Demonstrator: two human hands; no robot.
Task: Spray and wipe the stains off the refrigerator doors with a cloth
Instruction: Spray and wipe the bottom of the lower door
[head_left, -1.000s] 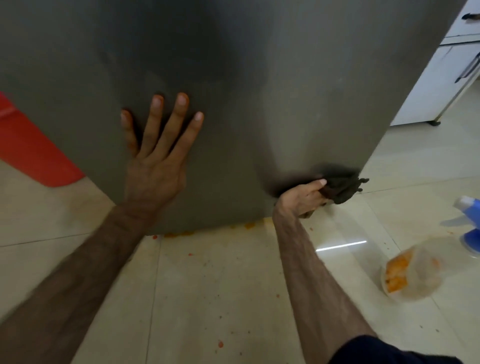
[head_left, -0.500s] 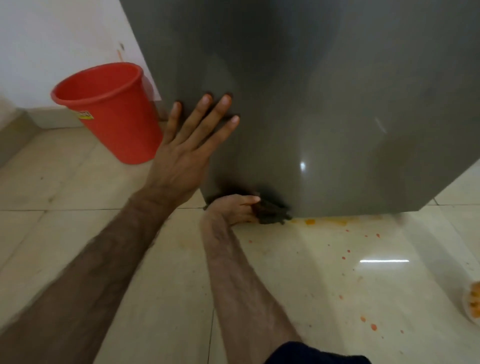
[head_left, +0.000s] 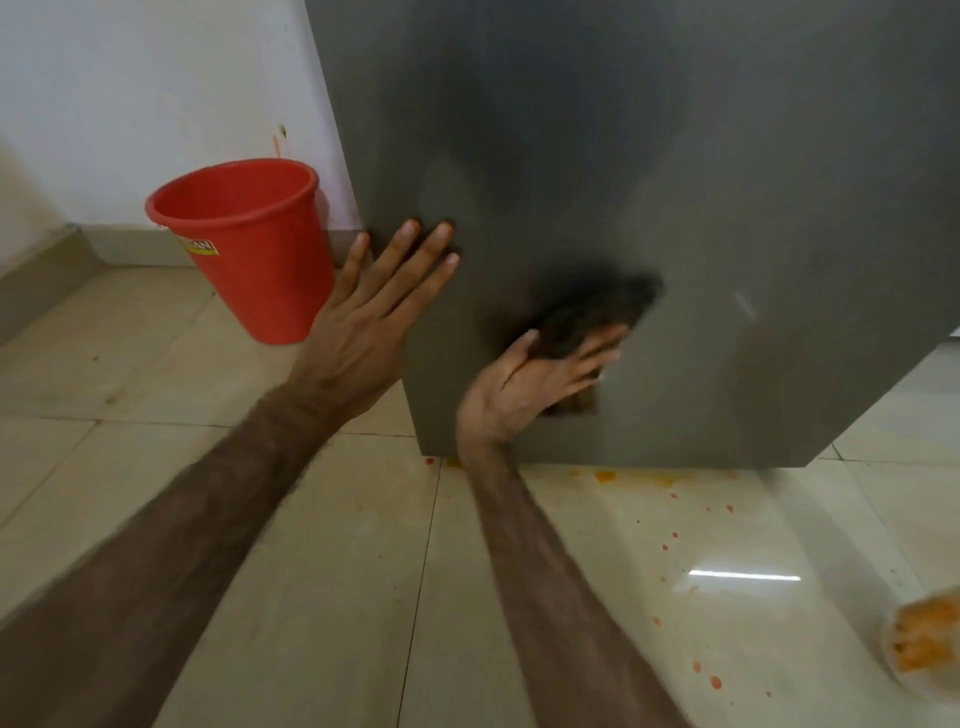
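Refrigerator door (head_left: 675, 156): grey, glossy, filling the upper right; lower edge just above the floor.
Cloth (head_left: 592, 317): dark, blurred, flat against the lower part of the door, to the right of both hands' wrists.
Right hand (head_left: 540, 379): fingers stretched out straight, pressing the cloth onto the door; fingertips over the cloth's lower edge, thumb up along its left side.
Left hand (head_left: 374, 317): spread flat, fingers straight and apart, resting on the door's left edge; holding nothing; left of the cloth, not touching it.
Hands: near each other, apart, with bare door between.
Bucket (head_left: 249, 244): red, upright on the floor just left of the door, behind the left hand.
Label on bucket (head_left: 200, 247): yellow and white strip; letters partly readable, ending in "AN", rest too blurred.
Floor (head_left: 311, 597): pale tiles with orange splashes (head_left: 605, 475) under the door's lower edge and scattered to the right.
Container (head_left: 922, 644): clear, orange contents, cut off at the right edge; no writing legible.
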